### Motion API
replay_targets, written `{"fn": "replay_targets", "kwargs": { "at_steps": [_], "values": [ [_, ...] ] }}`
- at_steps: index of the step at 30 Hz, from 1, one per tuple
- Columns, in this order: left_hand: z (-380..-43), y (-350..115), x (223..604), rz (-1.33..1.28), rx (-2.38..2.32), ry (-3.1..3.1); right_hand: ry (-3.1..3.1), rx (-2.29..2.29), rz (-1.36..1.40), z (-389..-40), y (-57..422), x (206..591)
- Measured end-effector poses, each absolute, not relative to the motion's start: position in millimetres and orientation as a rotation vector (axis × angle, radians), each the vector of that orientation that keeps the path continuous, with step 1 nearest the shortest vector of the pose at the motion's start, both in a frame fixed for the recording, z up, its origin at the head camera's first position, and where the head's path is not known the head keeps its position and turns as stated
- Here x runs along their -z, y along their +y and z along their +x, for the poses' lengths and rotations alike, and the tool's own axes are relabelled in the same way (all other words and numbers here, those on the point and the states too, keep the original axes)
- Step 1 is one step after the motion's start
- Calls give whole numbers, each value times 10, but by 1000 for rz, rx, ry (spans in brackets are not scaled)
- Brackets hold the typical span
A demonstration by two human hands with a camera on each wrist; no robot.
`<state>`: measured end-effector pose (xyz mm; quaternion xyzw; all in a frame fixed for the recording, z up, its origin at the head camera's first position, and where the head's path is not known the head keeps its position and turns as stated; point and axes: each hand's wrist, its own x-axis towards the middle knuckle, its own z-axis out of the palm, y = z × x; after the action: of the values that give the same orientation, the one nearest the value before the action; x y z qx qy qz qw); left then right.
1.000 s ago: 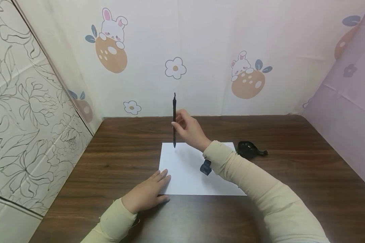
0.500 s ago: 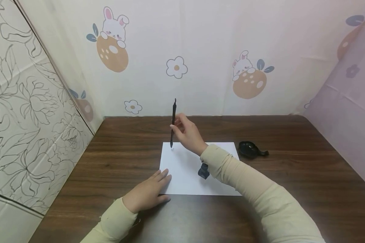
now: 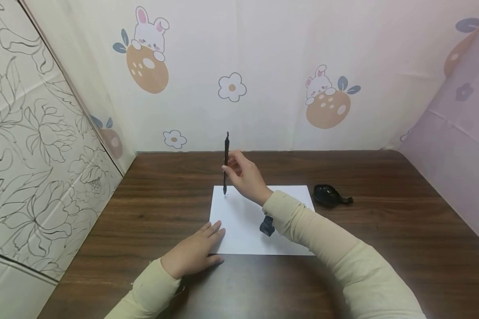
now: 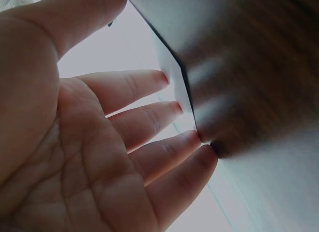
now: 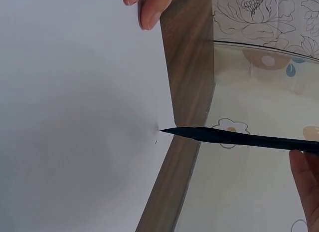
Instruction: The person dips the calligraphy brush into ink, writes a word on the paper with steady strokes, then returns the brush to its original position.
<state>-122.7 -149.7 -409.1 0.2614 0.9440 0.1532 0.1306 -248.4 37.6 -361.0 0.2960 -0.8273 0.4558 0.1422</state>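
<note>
A dark writing brush [image 3: 225,153] stands nearly upright in my right hand [image 3: 247,177], pinched between thumb and fingers. Its pointed tip [image 5: 167,130] is at or just above the white paper [image 3: 243,221], near the sheet's far left corner. Beside the tip, the right wrist view shows one small dark mark [image 5: 156,141] on the paper. My left hand [image 3: 195,252] lies with fingers extended at the sheet's near left edge, fingertips on the paper and thumb on the table. In the left wrist view the fingers [image 4: 144,119] are spread and hold nothing.
A black leaf-shaped dish [image 3: 327,196] with a short handle sits on the wooden table [image 3: 151,199], right of the paper. A small dark device [image 3: 267,226] is at the right wrist. A curtain [image 3: 271,106] with rabbit prints hangs behind the table.
The brush has moved slightly left and down toward the paper with my right hand. A small mark shows on the sheet that was not visible a second ago. My left hand stays put.
</note>
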Motion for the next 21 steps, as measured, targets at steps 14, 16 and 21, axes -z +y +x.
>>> {"fn": "replay_targets", "kwargs": {
  "at_steps": [14,16,21],
  "values": [
    [-1241,-1495,4098,753,-435,2735,-2440,-1275,874,-2421,369,3656],
    [-1244,-1496,4100,755,-428,2737,-2438,-1277,879,-2414,372,3655],
    [-1243,-1496,4098,755,-423,2740,-2427,-1291,889,-2403,383,3664]
  ]
}}
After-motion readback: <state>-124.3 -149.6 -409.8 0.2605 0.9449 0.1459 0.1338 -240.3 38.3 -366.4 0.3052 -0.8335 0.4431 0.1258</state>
